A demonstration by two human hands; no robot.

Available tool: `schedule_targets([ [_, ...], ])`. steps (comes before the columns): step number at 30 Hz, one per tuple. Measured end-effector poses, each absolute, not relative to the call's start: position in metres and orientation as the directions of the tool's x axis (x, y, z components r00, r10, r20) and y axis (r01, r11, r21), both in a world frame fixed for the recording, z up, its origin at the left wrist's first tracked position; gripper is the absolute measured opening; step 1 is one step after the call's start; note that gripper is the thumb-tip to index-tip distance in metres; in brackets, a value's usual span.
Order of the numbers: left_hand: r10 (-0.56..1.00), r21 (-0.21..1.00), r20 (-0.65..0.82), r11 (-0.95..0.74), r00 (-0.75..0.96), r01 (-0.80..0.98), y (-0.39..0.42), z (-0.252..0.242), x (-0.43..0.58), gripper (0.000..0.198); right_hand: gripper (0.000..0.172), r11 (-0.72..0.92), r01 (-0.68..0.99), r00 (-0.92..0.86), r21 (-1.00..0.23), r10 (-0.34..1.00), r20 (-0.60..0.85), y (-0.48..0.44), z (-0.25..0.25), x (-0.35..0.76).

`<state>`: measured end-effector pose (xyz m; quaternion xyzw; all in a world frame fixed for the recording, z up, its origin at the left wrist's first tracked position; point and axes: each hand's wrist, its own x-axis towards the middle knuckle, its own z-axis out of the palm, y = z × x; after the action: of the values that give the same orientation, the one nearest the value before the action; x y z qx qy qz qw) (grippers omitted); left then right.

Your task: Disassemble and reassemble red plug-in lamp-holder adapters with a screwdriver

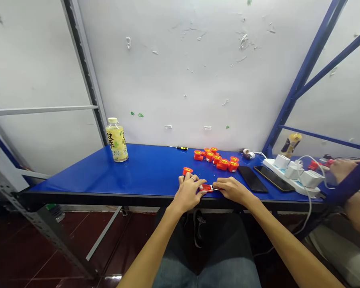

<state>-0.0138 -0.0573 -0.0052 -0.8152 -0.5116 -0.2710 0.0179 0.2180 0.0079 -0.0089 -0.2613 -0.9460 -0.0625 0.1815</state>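
My left hand [189,191] and my right hand [233,189] meet at the front edge of the blue table [150,168]. Between them sits a small red part [206,187], pinched by the left fingers. My right hand is closed on a thin tool [211,190] whose tip touches the part. One red-orange socket [187,171] stands just behind my left hand. A cluster of several red-orange sockets [217,158] lies further back.
A yellow drink bottle [117,140] stands at the back left. A small screwdriver [180,148] lies by the wall. Two phones [262,178] and a white power strip [294,174] with chargers lie to the right. Another person's hand [342,168] works at the far right.
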Motion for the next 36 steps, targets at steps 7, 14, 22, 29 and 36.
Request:
schedule_targets([
  [7,0.760,0.069,0.397,-0.584,0.515,0.809,-0.056,0.000,-0.017,0.036,0.019,0.882,0.472,-0.808,-0.016,0.440,0.392,0.012,-0.012,0.219],
  [14,0.717,-0.007,0.358,-0.638,0.598,0.770,-0.053,0.006,-0.019,0.036,0.021,0.894,0.418,-0.744,-0.161,0.438,0.505,0.017,-0.018,0.223],
  [22,0.711,0.023,0.272,-0.678,0.648,0.734,-0.044,0.014,-0.022,0.036,0.022,0.900,0.357,-0.703,-0.248,0.434,0.563,0.011,-0.017,0.224],
  [29,0.660,0.050,0.214,-0.744,0.720,0.667,-0.031,0.018,-0.026,0.034,0.022,0.907,0.354,-0.688,-0.226,0.417,0.594,0.008,-0.025,0.223],
  [36,0.641,0.065,0.202,-0.763,0.741,0.643,-0.026,0.018,-0.029,0.032,0.023,0.895,0.380,-0.685,-0.235,0.443,0.578,0.005,-0.021,0.226],
])
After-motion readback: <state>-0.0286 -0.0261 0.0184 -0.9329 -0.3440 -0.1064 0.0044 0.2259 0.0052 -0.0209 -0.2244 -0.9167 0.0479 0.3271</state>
